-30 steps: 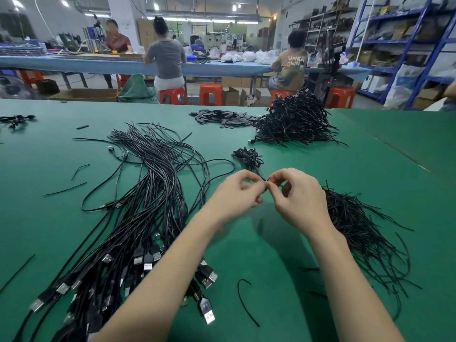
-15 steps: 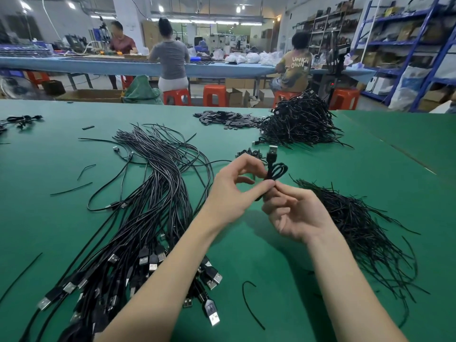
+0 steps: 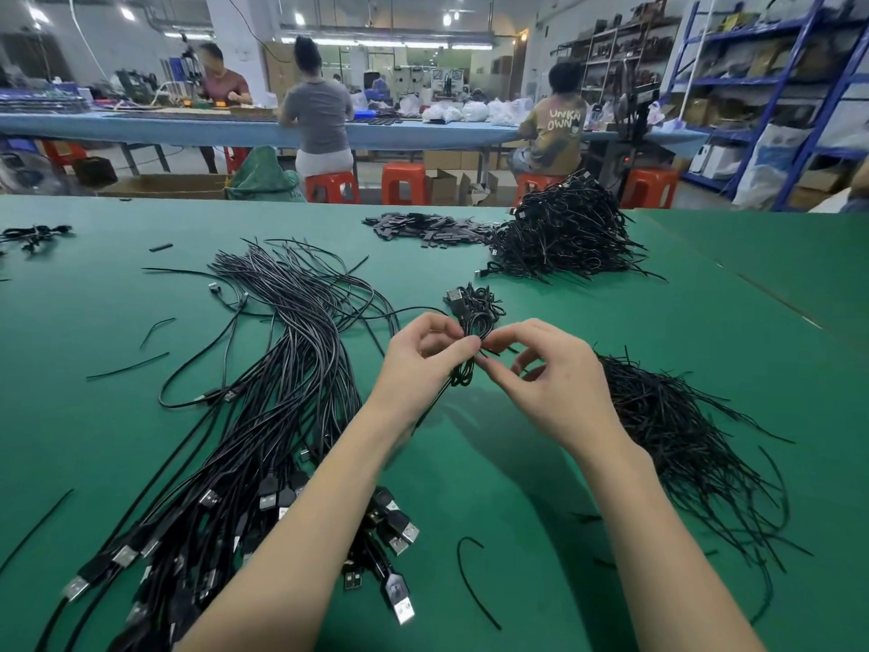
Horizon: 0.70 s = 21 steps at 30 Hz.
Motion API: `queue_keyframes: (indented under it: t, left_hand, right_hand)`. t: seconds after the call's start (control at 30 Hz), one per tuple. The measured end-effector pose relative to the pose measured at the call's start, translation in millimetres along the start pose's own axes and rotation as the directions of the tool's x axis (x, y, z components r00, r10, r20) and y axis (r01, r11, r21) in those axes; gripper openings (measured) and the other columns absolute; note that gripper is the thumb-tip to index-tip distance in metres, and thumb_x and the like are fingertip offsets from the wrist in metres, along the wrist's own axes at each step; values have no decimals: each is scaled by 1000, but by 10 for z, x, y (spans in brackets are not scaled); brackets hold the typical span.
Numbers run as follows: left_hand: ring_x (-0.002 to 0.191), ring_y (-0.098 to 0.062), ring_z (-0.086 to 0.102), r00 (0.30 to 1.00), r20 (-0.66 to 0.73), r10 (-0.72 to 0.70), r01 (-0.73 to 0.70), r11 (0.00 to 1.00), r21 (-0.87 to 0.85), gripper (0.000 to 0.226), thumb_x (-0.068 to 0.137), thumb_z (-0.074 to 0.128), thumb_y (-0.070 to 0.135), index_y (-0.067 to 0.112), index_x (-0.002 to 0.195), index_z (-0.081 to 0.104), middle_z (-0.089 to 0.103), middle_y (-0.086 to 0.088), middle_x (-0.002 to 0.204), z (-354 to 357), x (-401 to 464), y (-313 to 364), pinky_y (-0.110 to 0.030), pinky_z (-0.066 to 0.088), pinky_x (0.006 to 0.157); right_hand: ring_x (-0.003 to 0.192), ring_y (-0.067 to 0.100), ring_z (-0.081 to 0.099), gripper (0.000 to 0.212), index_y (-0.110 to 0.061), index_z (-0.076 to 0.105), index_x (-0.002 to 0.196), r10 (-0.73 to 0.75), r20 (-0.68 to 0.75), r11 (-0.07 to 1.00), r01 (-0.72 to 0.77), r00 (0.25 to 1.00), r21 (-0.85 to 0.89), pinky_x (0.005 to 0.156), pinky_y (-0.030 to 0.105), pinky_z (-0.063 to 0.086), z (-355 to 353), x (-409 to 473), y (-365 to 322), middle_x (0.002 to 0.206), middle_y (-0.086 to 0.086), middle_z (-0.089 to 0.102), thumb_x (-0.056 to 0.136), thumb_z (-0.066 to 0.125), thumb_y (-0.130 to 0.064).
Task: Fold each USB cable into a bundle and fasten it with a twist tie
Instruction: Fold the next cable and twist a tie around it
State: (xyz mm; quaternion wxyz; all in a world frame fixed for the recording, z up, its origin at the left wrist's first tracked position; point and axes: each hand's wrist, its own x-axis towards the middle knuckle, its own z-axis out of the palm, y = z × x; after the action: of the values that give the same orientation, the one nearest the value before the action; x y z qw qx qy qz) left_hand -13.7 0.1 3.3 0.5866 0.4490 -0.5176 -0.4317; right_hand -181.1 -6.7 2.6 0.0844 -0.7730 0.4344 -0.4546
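Above the green table, my left hand (image 3: 423, 357) pinches a folded black USB cable bundle (image 3: 466, 369) at its middle. My right hand (image 3: 545, 374) pinches the ends of a black twist tie (image 3: 489, 352) at that same spot. One loop of the bundle hangs below my fingers. A thick sheaf of loose black USB cables (image 3: 263, 416) lies to the left, plugs toward me. A heap of black twist ties (image 3: 677, 430) lies to the right.
A few tied bundles (image 3: 475, 301) lie just beyond my hands, and a big pile of finished bundles (image 3: 564, 232) sits farther back beside flat black pieces (image 3: 423, 228). Stray ties (image 3: 475, 581) dot the green table (image 3: 517, 510). Several people sit at a far bench.
Both hands have lowered a little with the bundle. My right hand turned from palm-up under the cable to pinching the tie from the side; the plug end no longer sticks up above my fingers.
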Motion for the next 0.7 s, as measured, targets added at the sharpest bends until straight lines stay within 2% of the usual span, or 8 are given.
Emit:
queue_keyframes:
  t: [0.13, 0.2, 0.27, 0.33, 0.4, 0.5, 0.6, 0.7]
  left_hand:
    - [72, -4, 57, 998, 44, 46, -44, 998, -34, 16, 88, 74, 13, 21, 86, 60, 63, 7, 74, -14, -12, -4, -19, 43, 71]
    - [80, -6, 58, 990, 65, 122, -120, 992, -28, 16, 87, 75, 12, 20, 88, 61, 64, 10, 78, -6, -25, 0, -17, 46, 76]
    - [83, -6, 59, 980, 68, 188, -189, 982, 2, 17, 86, 76, 10, 19, 88, 61, 64, 13, 81, 17, -37, 4, -18, 47, 76]
    - [79, -4, 58, 977, 44, 207, -209, 977, 31, 19, 86, 75, 6, 17, 85, 60, 62, 15, 77, 24, -36, 10, -16, 47, 72]
    - [74, -4, 55, 985, 3, 170, -170, 985, 23, 19, 86, 74, 5, 16, 84, 59, 59, 13, 72, -3, -16, 20, -17, 45, 73]
    - [66, -5, 49, 997, -32, 73, -75, 995, -70, 18, 87, 72, 7, 16, 83, 58, 54, 8, 69, -58, 7, 51, -17, 40, 64]
    - [61, -1, 49, 999, -12, 35, -36, 995, -90, 16, 89, 71, 9, 16, 85, 57, 56, 12, 66, -91, 22, 64, -10, 37, 53]
    - [61, -1, 49, 1000, 7, 27, -26, 997, -76, 15, 89, 71, 10, 16, 85, 57, 57, 11, 67, -79, 11, 52, -10, 37, 53]
  right_hand:
    - [57, 8, 61, 8, -31, 74, 81, 209, 24, 931, -206, 978, 302, 56, 22, 48, 45, 9, 9, 81, -18, 72, 87, 78, -31]
    - [51, 8, 56, 8, -21, 74, 77, 463, 286, 564, -527, 839, 635, 49, 16, 41, 29, 36, -63, 74, -9, 68, 84, 78, -20]
    - [45, 3, 48, 7, -15, 69, 79, 493, 629, -31, -710, 601, 703, 40, 12, 35, 19, 48, -146, 71, -4, 61, 76, 76, -17]
    - [43, 2, 45, 7, -14, 67, 83, 484, 699, -192, -715, 526, 672, 37, 11, 32, 56, 53, -201, 72, -4, 61, 80, 73, -16]
    - [45, 6, 52, 7, -17, 70, 94, 541, 528, 186, -706, 654, 684, 42, 13, 38, 90, 48, -216, 81, -5, 67, 89, 73, -20]
    - [54, 8, 61, 22, -28, 67, 104, 323, 161, 828, -361, 933, 429, 56, 16, 47, 42, 34, -163, 92, -12, 71, 86, 79, -22]
    - [61, 8, 64, 21, -36, 67, 98, 64, 25, 989, -66, 998, 134, 68, 27, 54, 28, 20, -70, 93, -19, 68, 83, 80, -30]
    - [62, 7, 64, 12, -38, 69, 91, 25, -43, 998, -22, 999, 61, 65, 30, 53, 50, 1, -71, 90, -24, 69, 84, 75, -44]
